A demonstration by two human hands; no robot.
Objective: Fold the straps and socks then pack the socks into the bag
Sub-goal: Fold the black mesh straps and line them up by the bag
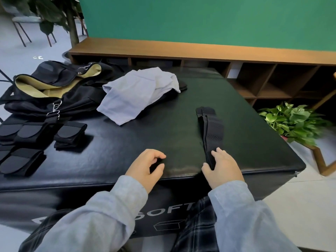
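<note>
Black bag [54, 91] open, tan lining showing; right hand [222, 168] pinches socks [211, 131].

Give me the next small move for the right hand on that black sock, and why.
Probably lift the near end and fold it away toward the far end. The right hand already pinches the near end of the sock, which lies stretched out flat on the black pad. The left hand holds nothing and could press the middle. Folded straps already sit at left.

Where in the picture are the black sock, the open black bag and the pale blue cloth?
black sock [211, 131]: head view, its perforated middle.
open black bag [80, 95]: head view, its black side.
pale blue cloth [127, 99]: head view, its centre.
</note>
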